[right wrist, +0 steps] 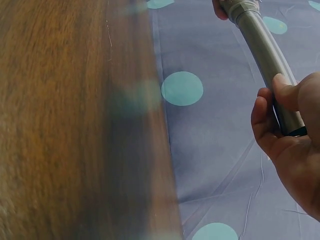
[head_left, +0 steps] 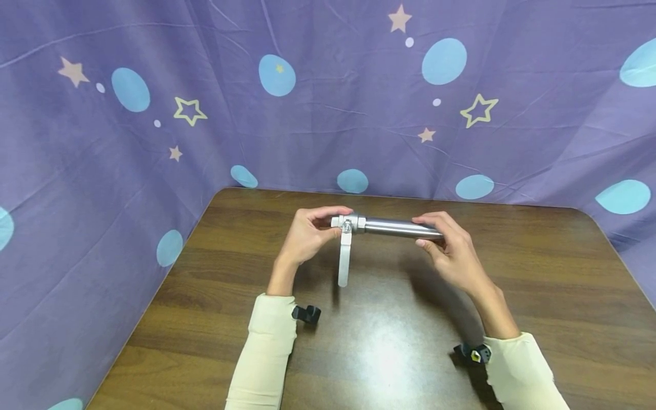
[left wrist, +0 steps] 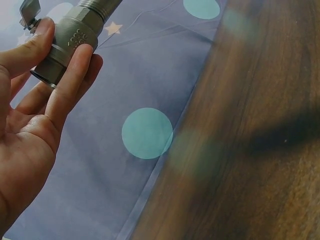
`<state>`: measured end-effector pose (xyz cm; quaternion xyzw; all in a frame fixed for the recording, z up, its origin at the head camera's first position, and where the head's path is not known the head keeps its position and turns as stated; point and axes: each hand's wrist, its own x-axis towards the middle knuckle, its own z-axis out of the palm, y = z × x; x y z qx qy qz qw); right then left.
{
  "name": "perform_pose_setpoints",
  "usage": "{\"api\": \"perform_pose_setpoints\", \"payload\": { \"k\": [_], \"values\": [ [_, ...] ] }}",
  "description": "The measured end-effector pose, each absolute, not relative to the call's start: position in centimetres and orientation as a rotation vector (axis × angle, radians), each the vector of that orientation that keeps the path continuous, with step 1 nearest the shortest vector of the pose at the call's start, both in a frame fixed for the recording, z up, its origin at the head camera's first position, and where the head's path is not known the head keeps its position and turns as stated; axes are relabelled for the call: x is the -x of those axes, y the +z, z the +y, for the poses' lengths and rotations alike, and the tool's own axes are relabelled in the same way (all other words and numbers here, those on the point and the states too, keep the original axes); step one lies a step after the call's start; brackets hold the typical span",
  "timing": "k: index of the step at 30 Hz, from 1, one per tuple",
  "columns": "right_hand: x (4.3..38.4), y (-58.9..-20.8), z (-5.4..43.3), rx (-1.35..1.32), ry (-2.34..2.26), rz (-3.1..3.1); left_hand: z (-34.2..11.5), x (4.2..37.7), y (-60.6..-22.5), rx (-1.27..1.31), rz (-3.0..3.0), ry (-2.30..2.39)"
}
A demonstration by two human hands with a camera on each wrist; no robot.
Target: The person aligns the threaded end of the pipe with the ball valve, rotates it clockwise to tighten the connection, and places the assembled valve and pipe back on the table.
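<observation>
Above the table, a steel ball valve (head_left: 353,222) is joined to a smooth metal pipe (head_left: 394,227) that runs off to its right. My left hand (head_left: 307,234) grips the valve body at its left end, thumb in front and fingers behind. The valve's flat lever handle (head_left: 345,262) points down toward me. In the left wrist view, raised lettering shows on the valve body (left wrist: 75,37), beside my fingertips. My right hand (head_left: 455,250) holds the pipe near its far right end, thumb below and fingers over the top. The right wrist view shows that thumb against the pipe (right wrist: 265,55).
A brown wood-grain table (head_left: 205,319) lies below, with a bright glare spot near its front. A purple curtain (head_left: 328,131) with stars and dots hangs along the back and left edges. Each sleeve carries a small black wrist device (head_left: 306,314).
</observation>
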<state>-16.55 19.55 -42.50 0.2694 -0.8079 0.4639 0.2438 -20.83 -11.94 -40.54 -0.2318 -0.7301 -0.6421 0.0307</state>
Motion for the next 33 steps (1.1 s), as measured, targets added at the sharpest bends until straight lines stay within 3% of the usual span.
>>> {"api": "perform_pose_setpoints", "payload": {
  "k": [33],
  "values": [
    [16.49, -42.45, 20.06, -0.677, 1.279, -2.341, -11.9, 20.78, -40.53, 0.756, -2.254, -1.981]
  ]
}}
